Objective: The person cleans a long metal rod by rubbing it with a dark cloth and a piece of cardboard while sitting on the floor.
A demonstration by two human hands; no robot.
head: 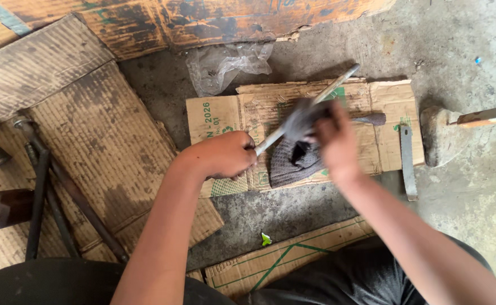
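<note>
Floor (462, 34): bare grey concrete, stained, carrying everything here.
Large cardboard sheets (84, 130): oily, flattened, on the left side of the floor.
Printed cardboard piece (383, 107): lies flat under the work, between the hands and the far wall.
Metal rod (315, 104): long, silvery, tilted up to the right above the printed cardboard; near end in the left hand, middle wrapped by the rag.
Grey rag (293, 158): knitted cloth, part bunched round the rod, the rest hanging onto the cardboard.
Left hand (225, 155): fist closed round the rod's lower end.
Right hand (334, 138): fingers pressed round the rag on the rod, blurred.
Progress: wiping looks under way; the upper rod shows clean metal.
Flat metal strip (407, 161): on the floor, right of the cardboard, untouched.
</note>
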